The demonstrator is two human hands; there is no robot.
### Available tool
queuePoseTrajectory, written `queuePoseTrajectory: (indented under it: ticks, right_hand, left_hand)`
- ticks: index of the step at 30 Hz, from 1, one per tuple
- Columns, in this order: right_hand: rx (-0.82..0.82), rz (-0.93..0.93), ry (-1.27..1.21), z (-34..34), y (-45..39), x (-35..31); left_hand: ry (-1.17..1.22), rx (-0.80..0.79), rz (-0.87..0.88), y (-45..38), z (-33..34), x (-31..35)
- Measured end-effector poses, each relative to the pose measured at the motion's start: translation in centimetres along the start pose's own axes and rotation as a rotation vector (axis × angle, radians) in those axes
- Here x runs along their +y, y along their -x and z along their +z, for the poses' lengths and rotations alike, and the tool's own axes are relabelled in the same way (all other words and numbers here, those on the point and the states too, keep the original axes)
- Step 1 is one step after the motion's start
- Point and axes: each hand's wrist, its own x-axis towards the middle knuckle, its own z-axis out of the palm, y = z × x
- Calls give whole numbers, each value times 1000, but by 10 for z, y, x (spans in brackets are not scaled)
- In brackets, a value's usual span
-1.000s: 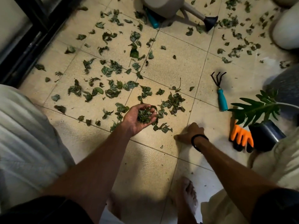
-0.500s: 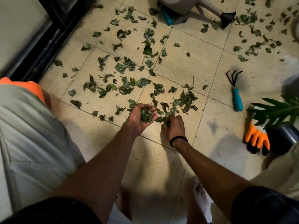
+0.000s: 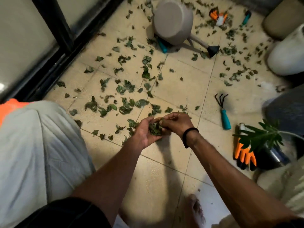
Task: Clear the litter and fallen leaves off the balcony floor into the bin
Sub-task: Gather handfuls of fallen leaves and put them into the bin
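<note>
Dry green leaves (image 3: 125, 89) lie scattered over the beige tiled balcony floor (image 3: 184, 89). My left hand (image 3: 144, 132) is palm up and cupped round a bunch of leaves (image 3: 155, 129). My right hand (image 3: 176, 121), with a black band on the wrist, sits right against the left palm with its fingertips pinching leaves at the bunch. Both hands hover just above the floor in the middle of the view. A large grey bag (image 3: 32, 153) with an orange rim fills the lower left.
A tipped beige watering can (image 3: 172, 22) lies at the top. A teal-handled hand rake (image 3: 223, 112) and orange gloves (image 3: 245, 153) lie at the right beside a black potted plant (image 3: 263, 145). White and beige pots (image 3: 287, 53) stand top right. A black door frame (image 3: 54, 51) runs along the left.
My right hand lifted off the floor and came to the left palm with leaves. The left hand stayed cupped round its bunch. The view shifted forward, showing more floor.
</note>
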Motion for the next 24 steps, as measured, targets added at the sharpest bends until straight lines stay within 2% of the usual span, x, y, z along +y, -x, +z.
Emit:
queuePoseTrajectory:
  ticks: [3,6,9,12,14,17,21,24]
  right_hand:
    - [-44,-140,336,-4,20,-49]
    - [28,-224,436,-17,41,-102]
    - [116,-210,246,-35,40,-145]
    - [191,-231,91,-47,15,-153]
    - [213,-211,76,-46,-10,-132]
    - [113,-87,149,-31,-38,-65]
    - [-138,-12,680,1,-57,29]
    - [-179,-42,858,26,-59,70]
  left_hand:
    - [-32,-96,24,26,23,19]
    - [19,-127,41,53,38,44]
    - [82,-169,54,72,43,69]
    - [58,-177,122,73,44,89]
    - [68,-177,145,67,48,99]
    - [29,-182,137,59,46,99]
    - [42,-81,96,43,20,90]
    - [117,-48,102,36,20,87]
